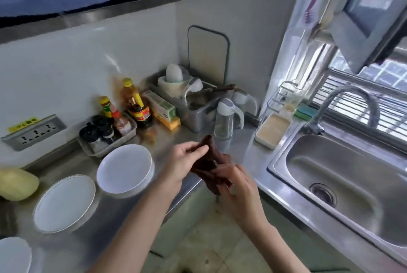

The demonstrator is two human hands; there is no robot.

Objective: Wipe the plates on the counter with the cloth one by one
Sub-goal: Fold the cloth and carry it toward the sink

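Observation:
A dark brown cloth (209,162) hangs bunched between both hands above the counter's inner corner. My left hand (187,158) pinches its upper end. My right hand (237,187) grips its lower part. Three white plates lie on the steel counter (176,138) to the left: a deep one (125,168) nearest the hands, a flat one (65,203) beside it, and one (13,255) cut off at the bottom left edge. Neither hand touches a plate.
A steel sink (343,176) with a tap (350,105) is on the right. Sauce bottles (134,103), a tray of jars (103,134), a dish rack (193,101) and two oil dispensers (226,118) line the back. A yellow-green fruit (17,183) lies far left.

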